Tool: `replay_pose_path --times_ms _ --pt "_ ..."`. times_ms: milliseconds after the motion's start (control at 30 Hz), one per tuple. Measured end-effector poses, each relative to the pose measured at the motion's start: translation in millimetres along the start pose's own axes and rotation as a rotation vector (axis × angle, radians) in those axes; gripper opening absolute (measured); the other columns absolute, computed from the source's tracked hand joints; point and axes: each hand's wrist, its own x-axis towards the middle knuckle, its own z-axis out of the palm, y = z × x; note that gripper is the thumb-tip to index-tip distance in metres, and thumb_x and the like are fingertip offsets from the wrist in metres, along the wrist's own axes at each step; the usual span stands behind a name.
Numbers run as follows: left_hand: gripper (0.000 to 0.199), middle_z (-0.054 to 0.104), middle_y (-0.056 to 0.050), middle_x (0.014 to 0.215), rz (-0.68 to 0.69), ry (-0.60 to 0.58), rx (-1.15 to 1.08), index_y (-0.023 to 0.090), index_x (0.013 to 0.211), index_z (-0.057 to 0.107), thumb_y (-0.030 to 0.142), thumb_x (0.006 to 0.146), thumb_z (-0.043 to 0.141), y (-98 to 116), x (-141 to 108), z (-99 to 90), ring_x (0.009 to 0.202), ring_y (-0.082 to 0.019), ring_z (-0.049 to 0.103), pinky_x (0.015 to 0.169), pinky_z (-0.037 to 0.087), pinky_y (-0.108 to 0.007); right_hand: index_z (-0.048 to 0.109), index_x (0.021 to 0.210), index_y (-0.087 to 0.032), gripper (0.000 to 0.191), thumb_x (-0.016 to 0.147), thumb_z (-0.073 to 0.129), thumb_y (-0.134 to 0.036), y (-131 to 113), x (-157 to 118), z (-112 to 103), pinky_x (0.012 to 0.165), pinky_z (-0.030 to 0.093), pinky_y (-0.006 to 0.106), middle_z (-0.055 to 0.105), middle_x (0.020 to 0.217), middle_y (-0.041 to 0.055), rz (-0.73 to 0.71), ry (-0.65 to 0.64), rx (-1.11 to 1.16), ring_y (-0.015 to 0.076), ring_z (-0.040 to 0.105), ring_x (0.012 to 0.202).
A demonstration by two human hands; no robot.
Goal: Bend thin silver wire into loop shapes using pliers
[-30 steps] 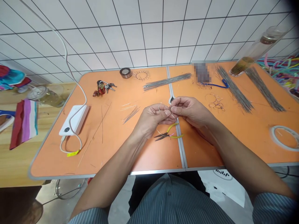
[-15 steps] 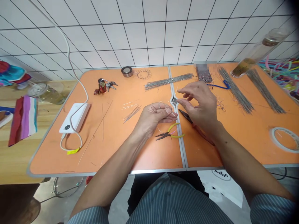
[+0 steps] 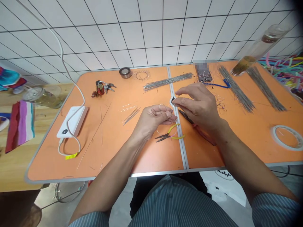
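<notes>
Left hand (image 3: 152, 121) holds wire (image 3: 161, 106) beside the table seam (image 3: 179, 142).

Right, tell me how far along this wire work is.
Done: a shaped wire ring lies beside the tape roll. In hand: the left hand holds a bent thin wire, with the right hand close by. Left: bundles of straight wire lie unbent.

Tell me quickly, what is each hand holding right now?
Left hand: closed, holding a thin bent wire.
Right hand: partly open, right by the wire; cannot tell if it grips it.
</notes>
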Motion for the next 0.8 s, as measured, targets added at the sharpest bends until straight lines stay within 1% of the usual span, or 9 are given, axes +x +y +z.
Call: replay_pose_path --times_ms 67,200,300,433,600,800 --pt "0.029 0.084 -0.008 0.084 0.005 0.003 0.007 0.016 0.095 0.082 0.038 0.081 0.094 -0.9 0.2 0.2 0.085 -0.023 0.084 0.080 0.066 -0.032 0.080 0.100 -0.032 0.020 0.105 0.064 -0.022 1.9 -0.6 0.1 0.094 0.052 0.044 0.082 0.114 0.0023 -0.015 -0.026 -0.020 0.0264 0.069 0.108" --pt "0.031 0.085 -0.009 0.086 0.008 0.026 0.020 0.016 0.094 0.081 0.039 0.079 0.095 -1.0 0.7 1.1 0.083 -0.024 0.084 0.082 0.067 -0.035 0.079 0.100 -0.032 0.019 0.106 0.063 -0.023 3.4 -1.9 0.4 0.088 0.047 0.044 0.082 0.105 0.0019 -0.032 -0.058 -0.060 0.0258 0.067 0.102" --pt "0.032 0.086 -0.010 0.088 0.022 0.036 0.024 0.016 0.094 0.080 0.040 0.080 0.095 -0.5 1.0 2.0 0.085 -0.024 0.085 0.083 0.067 -0.035 0.078 0.099 -0.031 0.020 0.107 0.061 -0.022 1.2 -2.1 0.5 0.084 0.046 0.042 0.081 0.102 0.0028 -0.037 -0.050 -0.076 0.0250 0.067 0.097" --pt "0.030 0.086 -0.010 0.088 0.043 0.050 0.021 0.015 0.093 0.080 0.038 0.080 0.094 -0.3 0.3 4.8 0.083 -0.023 0.084 0.081 0.067 -0.034 0.078 0.096 -0.029 0.021 0.106 0.062 -0.020 -3.1 -2.9 2.7 0.079 0.047 0.040 0.082 0.098 0.0030 -0.032 -0.015 -0.089 0.0233 0.067 0.090" --pt "0.030 0.086 -0.009 0.085 0.095 0.113 0.027 0.016 0.092 0.080 0.039 0.078 0.094 -1.5 -0.5 8.6 0.082 -0.023 0.084 0.080 0.067 -0.034 0.076 0.095 -0.026 0.018 0.108 0.063 -0.025 -2.8 -5.2 8.0 0.077 0.047 0.038 0.080 0.096 0.0036 -0.007 0.029 -0.145 0.0221 0.067 0.087" --pt "0.029 0.086 -0.009 0.085 0.113 0.134 0.034 0.016 0.091 0.081 0.039 0.078 0.094 -3.2 1.6 7.8 0.082 -0.023 0.084 0.080 0.067 -0.033 0.076 0.094 -0.023 0.020 0.109 0.062 -0.026 -0.9 -5.7 9.3 0.076 0.047 0.038 0.079 0.094 0.0052 -0.022 0.006 -0.172 0.0224 0.066 0.084"
